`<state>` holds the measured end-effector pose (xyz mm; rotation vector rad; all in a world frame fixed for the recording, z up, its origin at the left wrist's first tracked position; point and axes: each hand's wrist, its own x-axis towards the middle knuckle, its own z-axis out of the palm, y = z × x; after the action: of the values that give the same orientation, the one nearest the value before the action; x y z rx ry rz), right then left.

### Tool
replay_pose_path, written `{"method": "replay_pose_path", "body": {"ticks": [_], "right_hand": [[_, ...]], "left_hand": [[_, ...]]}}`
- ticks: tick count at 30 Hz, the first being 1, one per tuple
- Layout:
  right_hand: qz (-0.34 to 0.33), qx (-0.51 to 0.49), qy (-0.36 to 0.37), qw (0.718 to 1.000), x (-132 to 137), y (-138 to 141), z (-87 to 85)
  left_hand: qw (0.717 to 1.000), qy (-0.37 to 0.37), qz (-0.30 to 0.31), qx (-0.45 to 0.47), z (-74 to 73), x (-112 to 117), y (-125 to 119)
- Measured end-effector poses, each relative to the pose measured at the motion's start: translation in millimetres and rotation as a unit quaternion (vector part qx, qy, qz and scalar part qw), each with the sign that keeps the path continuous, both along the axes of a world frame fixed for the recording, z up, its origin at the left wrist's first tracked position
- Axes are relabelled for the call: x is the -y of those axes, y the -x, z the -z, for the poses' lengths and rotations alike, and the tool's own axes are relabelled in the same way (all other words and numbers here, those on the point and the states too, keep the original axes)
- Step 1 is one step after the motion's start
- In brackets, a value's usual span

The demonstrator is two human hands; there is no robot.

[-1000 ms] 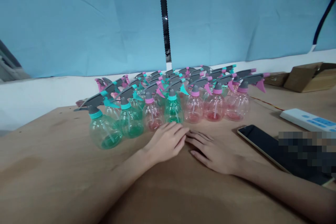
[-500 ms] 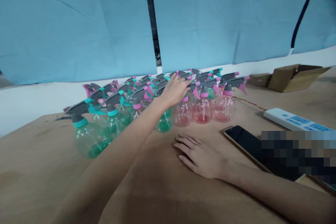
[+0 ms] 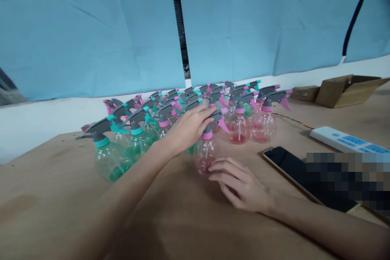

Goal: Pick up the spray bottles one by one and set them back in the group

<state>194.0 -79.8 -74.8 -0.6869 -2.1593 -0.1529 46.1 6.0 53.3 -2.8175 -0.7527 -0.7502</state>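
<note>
My left hand (image 3: 191, 126) is closed round the grey spray head of a clear spray bottle (image 3: 207, 151) with a pink collar and trigger. The bottle is tilted slightly, with a little reddish tint at its bottom. Beside its base is my right hand (image 3: 243, 185), fingers apart and curved; the fingertips overlap the bottle's lower side, and I cannot tell if they touch. Behind stand rows of similar bottles, among them a pink one (image 3: 239, 128) and a green one (image 3: 111, 160) with a turquoise collar at the near left.
At the right lies a black phone (image 3: 292, 174), partly behind a blurred patch. Farther back are a white power strip (image 3: 344, 140) and an open cardboard box (image 3: 338, 93). The wooden table (image 3: 48, 195) reaches a wall hung with blue cloth (image 3: 122, 28).
My left hand has drawn the pink-collared spray bottle out of the front row toward me. My right hand has lifted from lying flat and curved its fingers beside the base.
</note>
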Motion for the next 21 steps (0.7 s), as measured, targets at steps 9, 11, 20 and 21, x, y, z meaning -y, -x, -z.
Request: {"method": "replay_pose_path", "body": {"ticks": [9, 11, 20, 21], "right_hand": [[0.074, 0.097, 0.15, 0.981, -8.4, 6.0, 15.0], [0.086, 0.102, 0.199, 0.971, -10.6, 6.5, 18.8], [0.086, 0.099, 0.247, 0.96, -10.9, 4.8, 19.4], [0.087, 0.101, 0.248, 0.96, -10.9, 4.6, 20.0]], "left_hand": [[0.934, 0.208, -0.022, 0.289, 19.0, 6.6, 52.2], [0.892, 0.272, -0.011, 0.361, 28.9, 2.4, 51.4], [0.807, 0.468, 0.022, 0.36, 53.3, -8.3, 54.6], [0.803, 0.479, 0.027, 0.353, 53.4, -7.4, 55.7]]}}
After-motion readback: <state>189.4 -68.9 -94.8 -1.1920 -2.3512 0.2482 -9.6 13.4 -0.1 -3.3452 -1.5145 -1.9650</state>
